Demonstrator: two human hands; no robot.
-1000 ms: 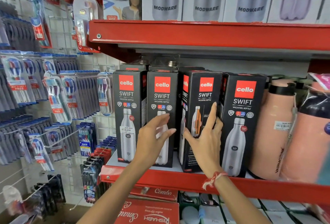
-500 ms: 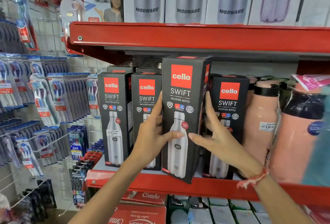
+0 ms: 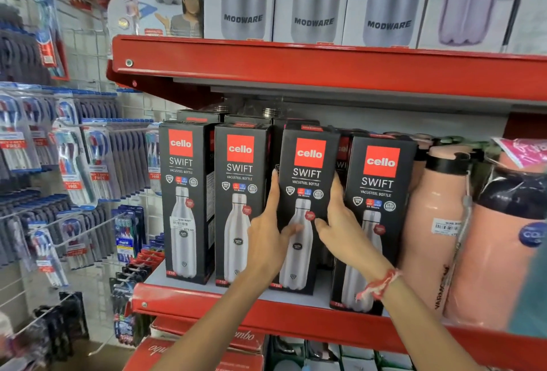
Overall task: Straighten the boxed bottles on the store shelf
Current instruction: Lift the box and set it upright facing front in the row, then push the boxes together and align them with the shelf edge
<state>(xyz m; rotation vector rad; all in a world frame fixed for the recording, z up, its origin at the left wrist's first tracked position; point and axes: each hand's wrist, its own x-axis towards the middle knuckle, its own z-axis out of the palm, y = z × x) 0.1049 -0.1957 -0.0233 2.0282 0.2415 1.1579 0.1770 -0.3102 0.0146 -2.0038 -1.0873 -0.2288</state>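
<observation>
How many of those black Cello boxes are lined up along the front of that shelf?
4. One at the far left, one beside it, the third gripped between the left hand and right hand, and one rightmost. More stand partly hidden behind.

A tall black cardboard bottle box [image 3: 307, 181], third in a row at frame centre, is gripped upright on the red metal shelf [image 3: 296, 314] between the left hand [image 3: 268, 234] and right hand [image 3: 344, 228].
</observation>
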